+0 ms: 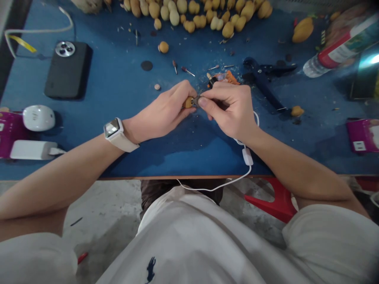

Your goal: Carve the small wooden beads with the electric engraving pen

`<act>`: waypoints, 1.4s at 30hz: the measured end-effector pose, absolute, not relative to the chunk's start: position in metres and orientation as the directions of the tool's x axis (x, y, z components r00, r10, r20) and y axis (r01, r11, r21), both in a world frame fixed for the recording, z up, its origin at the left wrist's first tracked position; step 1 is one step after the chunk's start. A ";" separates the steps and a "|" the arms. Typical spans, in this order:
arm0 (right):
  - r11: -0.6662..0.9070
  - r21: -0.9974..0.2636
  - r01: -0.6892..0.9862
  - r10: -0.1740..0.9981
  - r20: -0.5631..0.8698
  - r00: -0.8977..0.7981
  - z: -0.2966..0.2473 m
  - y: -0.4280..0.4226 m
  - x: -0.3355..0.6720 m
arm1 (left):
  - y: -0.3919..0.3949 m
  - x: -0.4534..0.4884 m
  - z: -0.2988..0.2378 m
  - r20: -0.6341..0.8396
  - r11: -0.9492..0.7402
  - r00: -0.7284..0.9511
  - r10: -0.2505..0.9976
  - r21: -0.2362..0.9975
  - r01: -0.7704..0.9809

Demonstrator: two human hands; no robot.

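My left hand (pixel 166 112), with a watch on its wrist, grips a small tan gourd (pixel 187 103) between thumb and fingers. A dark hole shows at the gourd's right end. Pinched in my right hand (pixel 232 106) is a small grey flat piece (pixel 196 101), which meets the gourd at that hole; its kind is unclear. Just beyond the right hand lie a black-and-brass rotary tool tip (pixel 211 80) and an orange crumpled wrapper (pixel 232 77). Small grinding bits (pixel 188 71) lie past the left hand, near a cut gourd cap (pixel 157 86).
Many small gourds (pixel 189 25) line the back of the blue table (pixel 124 98). A dark-handled cutter (pixel 263 83) and a bottle (pixel 331 55) lie right. A phone (pixel 66 71), earbud case (pixel 38 118) and white charger (pixel 32 150) are left. A white cord (pixel 248 156) hangs over the front edge.
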State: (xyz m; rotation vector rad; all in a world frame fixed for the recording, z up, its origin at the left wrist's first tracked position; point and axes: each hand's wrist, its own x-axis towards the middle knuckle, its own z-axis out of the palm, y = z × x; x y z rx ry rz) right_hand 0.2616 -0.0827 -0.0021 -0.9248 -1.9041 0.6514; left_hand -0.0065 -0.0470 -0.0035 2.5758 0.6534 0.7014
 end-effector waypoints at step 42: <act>0.550 -0.742 0.383 0.833 0.459 -0.308 0.000 -0.075 0.264 | -0.041 -0.014 0.000 0.392 -0.806 0.718 0.575 0.420 0.416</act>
